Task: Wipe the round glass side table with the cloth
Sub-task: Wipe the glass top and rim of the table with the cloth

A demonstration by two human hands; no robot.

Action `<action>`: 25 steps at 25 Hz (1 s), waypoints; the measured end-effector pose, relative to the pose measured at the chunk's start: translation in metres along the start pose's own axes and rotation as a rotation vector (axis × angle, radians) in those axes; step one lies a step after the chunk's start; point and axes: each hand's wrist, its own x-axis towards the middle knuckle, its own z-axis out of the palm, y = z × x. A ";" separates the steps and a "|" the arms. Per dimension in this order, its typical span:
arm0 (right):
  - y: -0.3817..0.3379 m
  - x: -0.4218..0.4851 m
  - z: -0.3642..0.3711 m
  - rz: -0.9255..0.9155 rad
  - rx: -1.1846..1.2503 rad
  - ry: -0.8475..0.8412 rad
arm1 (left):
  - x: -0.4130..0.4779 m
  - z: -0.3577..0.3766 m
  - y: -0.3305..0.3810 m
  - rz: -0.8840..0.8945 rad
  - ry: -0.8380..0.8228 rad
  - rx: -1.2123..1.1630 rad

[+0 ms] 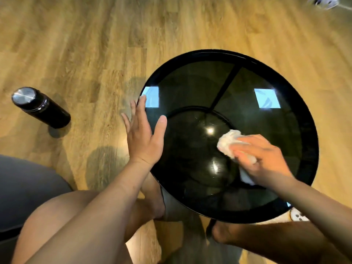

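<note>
The right hand (pixel 266 159) presses a crumpled white cloth (pixel 230 143) onto the dark round glass desk (pixel 190 88), fingers closed over it near the centre. The left hand (pixel 144 138) rests at the desk's left rim, fingers spread wide. A black bottle (pixel 41 107) stands on the wooden floor (pixel 85 44), well apart.

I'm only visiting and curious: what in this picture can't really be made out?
- Part of the white cloth: head view, covered by the right hand.
- Pale object at the top right corner: blurred and cut by the edge.
- Glass table: smears hidden by glare and reflections.
- Left hand: whether its fingers touch the rim is unclear.
- Black bottle on the floor: its label is too small to read.
</note>
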 end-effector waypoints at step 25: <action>0.089 0.008 -0.043 0.293 -0.391 0.120 | -0.005 0.001 0.008 -0.005 -0.043 0.117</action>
